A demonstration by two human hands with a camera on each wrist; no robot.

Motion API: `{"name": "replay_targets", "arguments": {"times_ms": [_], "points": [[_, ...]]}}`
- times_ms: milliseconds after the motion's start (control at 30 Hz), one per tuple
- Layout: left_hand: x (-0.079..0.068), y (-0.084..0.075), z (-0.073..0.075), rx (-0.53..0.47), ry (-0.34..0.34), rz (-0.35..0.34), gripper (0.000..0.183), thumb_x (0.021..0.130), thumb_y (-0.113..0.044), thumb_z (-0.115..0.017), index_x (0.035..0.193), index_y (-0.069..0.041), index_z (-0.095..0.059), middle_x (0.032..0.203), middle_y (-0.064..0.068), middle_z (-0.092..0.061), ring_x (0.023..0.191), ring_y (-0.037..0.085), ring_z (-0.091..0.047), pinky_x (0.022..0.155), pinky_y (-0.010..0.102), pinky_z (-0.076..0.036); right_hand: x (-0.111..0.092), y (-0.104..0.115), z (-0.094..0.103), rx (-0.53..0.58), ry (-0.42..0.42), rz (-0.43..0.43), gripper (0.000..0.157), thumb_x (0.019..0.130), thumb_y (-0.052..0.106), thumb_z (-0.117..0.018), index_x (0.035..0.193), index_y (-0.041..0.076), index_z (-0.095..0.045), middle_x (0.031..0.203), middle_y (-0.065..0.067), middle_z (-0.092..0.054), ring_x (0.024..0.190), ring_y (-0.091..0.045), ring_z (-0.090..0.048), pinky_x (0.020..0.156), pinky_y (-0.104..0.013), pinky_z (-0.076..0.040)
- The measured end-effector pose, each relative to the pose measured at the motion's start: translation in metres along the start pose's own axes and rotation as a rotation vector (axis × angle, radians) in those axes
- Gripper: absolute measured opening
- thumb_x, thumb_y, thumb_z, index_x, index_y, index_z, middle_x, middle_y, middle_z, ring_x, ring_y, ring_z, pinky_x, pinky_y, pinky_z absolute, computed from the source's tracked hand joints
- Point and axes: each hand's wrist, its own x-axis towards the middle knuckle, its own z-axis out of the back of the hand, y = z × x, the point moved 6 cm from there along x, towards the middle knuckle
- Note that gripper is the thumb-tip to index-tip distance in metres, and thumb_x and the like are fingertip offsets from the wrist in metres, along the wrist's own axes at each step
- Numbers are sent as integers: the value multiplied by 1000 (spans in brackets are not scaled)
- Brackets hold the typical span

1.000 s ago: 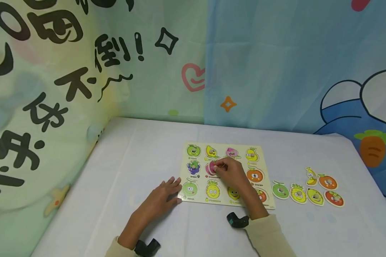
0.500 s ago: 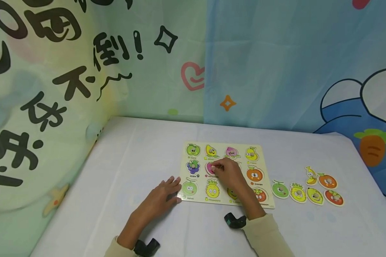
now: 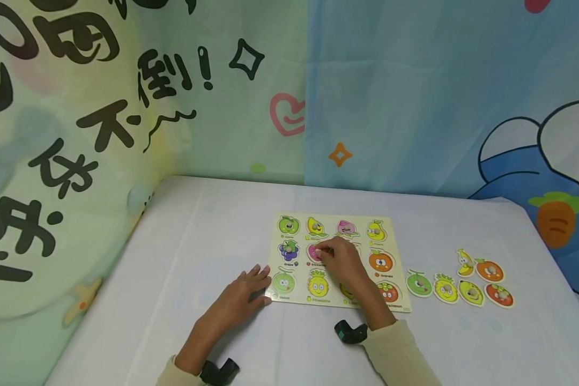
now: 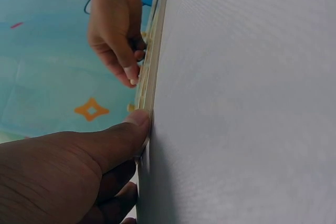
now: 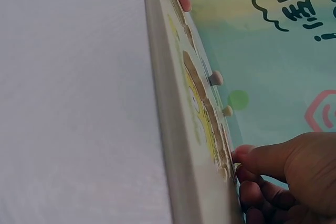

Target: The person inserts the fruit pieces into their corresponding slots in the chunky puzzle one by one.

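On the table lies a pale yellow fruit puzzle board (image 3: 301,271). My right hand (image 3: 344,262) is over its middle, thumb and fingertips pinching the small knob of a pink fruit puzzle piece (image 3: 311,252) at the second spot of the middle row. Part of that piece is hidden under the fingers. At the board's lower left corner rests my left hand (image 3: 241,295), fingers extended; in the left wrist view its thumb (image 4: 137,118) touches the board's edge. Knobbed apple (image 3: 288,225), grape (image 3: 288,250), peach (image 3: 347,229) and pear (image 3: 376,231) pieces sit in the board.
Right of the board lie loose melon (image 3: 418,283), pineapple (image 3: 446,290), lemon (image 3: 470,293), banana (image 3: 465,264), orange (image 3: 489,271) and red fruit (image 3: 499,295) pieces. A printed cloth (image 3: 391,96) hangs behind the white table (image 3: 212,230).
My right hand has shifted slightly left with its grip on the pink puzzle piece's knob kept. My left hand stays at the board's corner. The head view has drifted a little.
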Motion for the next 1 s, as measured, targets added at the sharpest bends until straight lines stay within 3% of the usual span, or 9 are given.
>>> {"name": "replay_targets", "arguments": {"times_ms": [633, 1000], "points": [[0, 0, 0, -17, -1, -3, 52, 88, -19, -72, 135, -2, -56, 148, 8, -43, 141, 28, -31, 115, 50, -23, -4, 1, 0, 12, -42, 21, 14, 93, 13, -67, 104, 7, -74, 99, -5, -64, 85, -19, -55, 77, -34, -48], [0, 0, 1, -18, -9, -17, 52, 88, -20, -72, 135, -1, -56, 147, 9, -43, 140, 29, -32, 114, 50, -24, -3, 0, -1, -6, -57, 33, 11, 91, 13, -70, 100, 7, -75, 91, -3, -63, 79, -18, -53, 70, -32, -46]]}}
